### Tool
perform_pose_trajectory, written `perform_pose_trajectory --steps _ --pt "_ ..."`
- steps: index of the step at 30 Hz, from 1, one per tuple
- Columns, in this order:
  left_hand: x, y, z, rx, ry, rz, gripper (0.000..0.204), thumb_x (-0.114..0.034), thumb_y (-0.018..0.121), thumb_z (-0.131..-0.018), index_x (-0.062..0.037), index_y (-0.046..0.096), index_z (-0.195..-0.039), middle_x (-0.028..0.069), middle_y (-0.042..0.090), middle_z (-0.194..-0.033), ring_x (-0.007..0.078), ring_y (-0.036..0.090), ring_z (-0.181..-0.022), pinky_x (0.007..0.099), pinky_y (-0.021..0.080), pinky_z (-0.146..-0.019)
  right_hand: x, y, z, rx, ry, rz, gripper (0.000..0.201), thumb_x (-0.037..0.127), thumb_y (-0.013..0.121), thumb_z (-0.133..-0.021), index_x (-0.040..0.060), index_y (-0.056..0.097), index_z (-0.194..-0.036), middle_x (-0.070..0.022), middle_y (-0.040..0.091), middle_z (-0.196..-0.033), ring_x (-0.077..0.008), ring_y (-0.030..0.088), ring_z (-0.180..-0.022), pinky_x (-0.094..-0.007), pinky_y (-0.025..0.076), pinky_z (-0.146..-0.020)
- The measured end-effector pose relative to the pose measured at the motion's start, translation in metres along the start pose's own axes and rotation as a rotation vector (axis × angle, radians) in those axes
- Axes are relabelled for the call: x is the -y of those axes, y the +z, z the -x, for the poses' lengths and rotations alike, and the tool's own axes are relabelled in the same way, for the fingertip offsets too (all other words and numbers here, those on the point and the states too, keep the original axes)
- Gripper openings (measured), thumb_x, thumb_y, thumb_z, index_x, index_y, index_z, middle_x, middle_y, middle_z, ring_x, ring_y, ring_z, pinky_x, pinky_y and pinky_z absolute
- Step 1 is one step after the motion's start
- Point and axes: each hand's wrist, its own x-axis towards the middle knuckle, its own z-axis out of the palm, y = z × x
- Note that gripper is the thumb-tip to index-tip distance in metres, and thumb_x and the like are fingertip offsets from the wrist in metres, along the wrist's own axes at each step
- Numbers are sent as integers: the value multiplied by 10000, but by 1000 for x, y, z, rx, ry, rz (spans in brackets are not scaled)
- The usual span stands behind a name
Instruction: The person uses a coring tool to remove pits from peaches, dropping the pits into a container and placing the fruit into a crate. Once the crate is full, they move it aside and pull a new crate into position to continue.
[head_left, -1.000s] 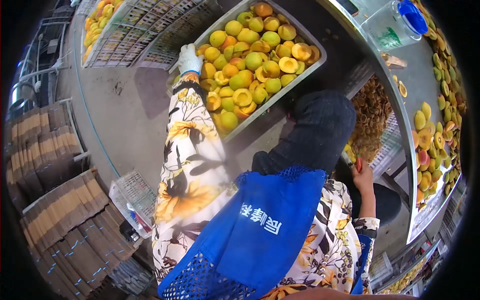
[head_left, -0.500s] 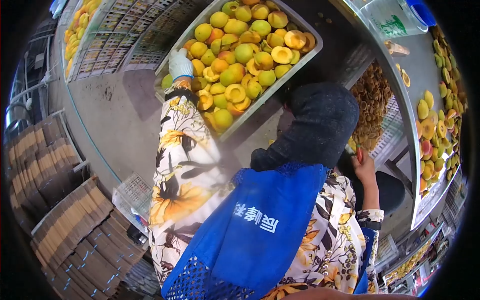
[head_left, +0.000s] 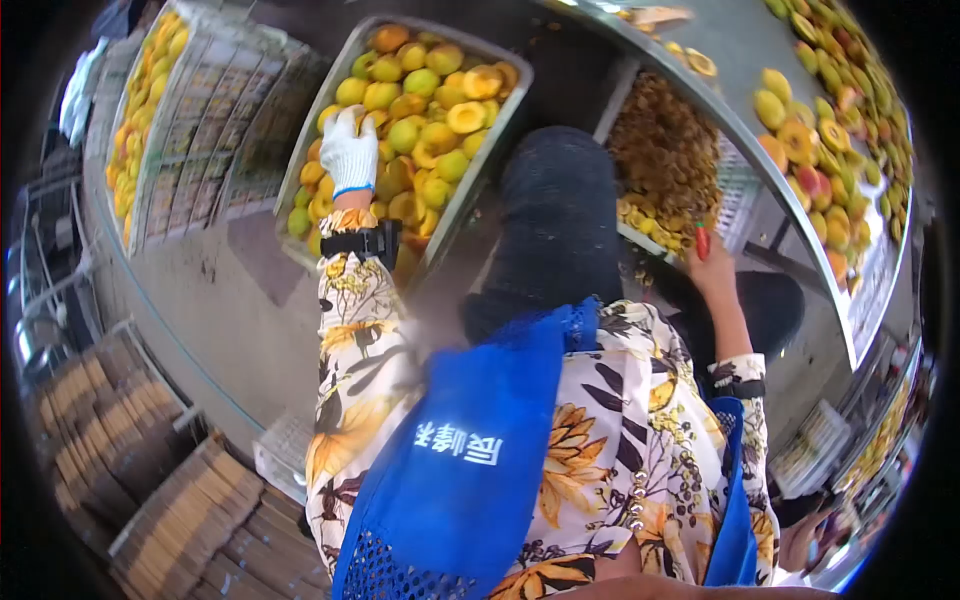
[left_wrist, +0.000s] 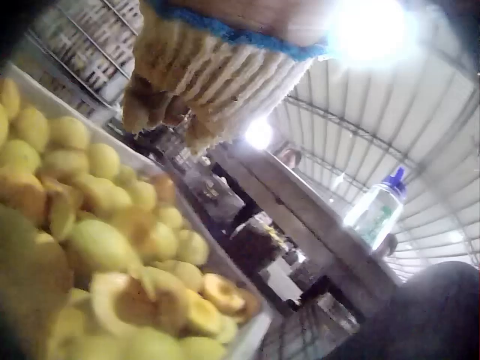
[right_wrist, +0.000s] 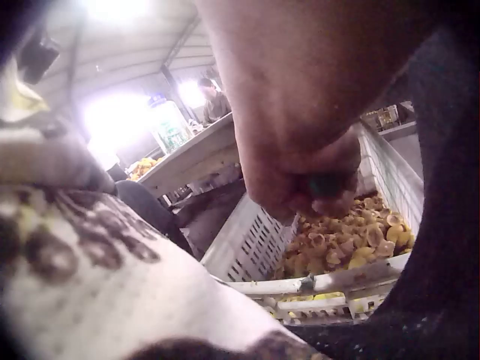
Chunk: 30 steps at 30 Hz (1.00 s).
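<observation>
A white knit glove covers my left hand (head_left: 350, 160), which is over the left side of a grey tub (head_left: 285, 190) heaped with yellow-green apricot-like fruit (head_left: 405, 135), some cut in half. Its fingers reach down loosely toward the fruit; in the left wrist view the gloved hand (left_wrist: 214, 75) shows nothing in its grasp. My bare right hand (head_left: 712, 270) grips a slim red-handled tool (head_left: 702, 243) low beside my thigh. From the right wrist, the tool's green end (right_wrist: 326, 184) pokes out of the curled fingers, above a white crate (right_wrist: 251, 236) of brown-yellow pit pieces (right_wrist: 349, 244).
A metal table (head_left: 730, 120) along the right carries piles of fruit (head_left: 820, 150). White slatted crates (head_left: 190, 140) full of fruit stand left of the tub. Stacked flat cardboard (head_left: 190, 500) lies at lower left. My knee (head_left: 555, 190) is between tub and pit crate.
My left hand has shifted from the tub's left edge to over the fruit inside it. The head view has turned to the right. My right hand keeps its grip on the tool.
</observation>
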Motion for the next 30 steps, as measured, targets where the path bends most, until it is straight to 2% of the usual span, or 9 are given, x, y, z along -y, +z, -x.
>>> perform_pose_trajectory --steps 3,4,7,10,14,17,21,25,30 --pt "-57 19 -20 57 118 -21 225 -267 605 -789 -142 632 -975 136 599 -1048 324 594 -905 413 478 -769 -13 -5 2 5 -48 -74 393 239 624 -773 46 493 -1090 -266 603 -920 -434 576 -892 -464 454 -761" --pt "-66 25 -32 207 10 -91 247 -290 590 -801 -152 637 -1002 136 578 -1104 318 559 -1004 400 447 -859 -11 -7 3 5 -66 -86 388 239 622 -775 47 496 -1088 -265 603 -918 -434 576 -891 -463 455 -759" --pt "-32 89 -64 496 -110 -215 317 -367 600 -787 -121 646 -981 150 619 -1048 344 586 -963 431 476 -797 -21 -7 10 -32 -127 -123 383 242 619 -779 50 506 -1092 -266 606 -904 -437 578 -876 -465 458 -748" --pt "-13 128 -60 588 -212 -250 333 -364 631 -763 -120 657 -988 166 632 -1028 335 590 -987 415 481 -822 -33 -10 20 -30 -68 -121 382 241 619 -781 53 513 -1095 -267 607 -890 -438 579 -865 -464 461 -739" --pt "-13 134 -52 641 -317 -305 496 -437 722 -652 -90 667 -1002 155 641 -1036 323 607 -966 376 478 -833 -51 -2 29 -12 -34 -140 390 243 629 -775 52 513 -1095 -267 607 -878 -439 579 -855 -464 463 -729" --pt "-11 129 -52 740 -162 -333 498 -413 739 -641 -76 665 -1000 159 645 -1019 322 611 -953 375 477 -824 -54 1 30 32 -33 -153 394 245 634 -772 54 514 -1095 -266 608 -877 -438 580 -859 -461 465 -733" --pt "-30 98 -32 646 -151 -147 452 -375 750 -632 -27 658 -905 207 646 -934 339 615 -893 385 475 -803 -46 -2 27 69 -50 -161 400 246 636 -771 52 512 -1098 -265 608 -878 -437 579 -866 -451 466 -738" --pt "-22 102 -7 386 -46 -114 243 -251 686 -710 -68 610 -851 210 581 -946 374 564 -911 438 463 -768 -48 5 26 98 -63 -105 399 239 634 -773 47 512 -1101 -264 607 -875 -437 578 -871 -445 465 -734" --pt "-18 105 -14 428 -53 -180 190 -208 604 -775 -76 604 -912 195 574 -956 374 558 -912 442 457 -790 -30 -4 27 128 -94 -73 389 234 632 -775 46 519 -1096 -265 605 -865 -438 577 -868 -452 464 -729"
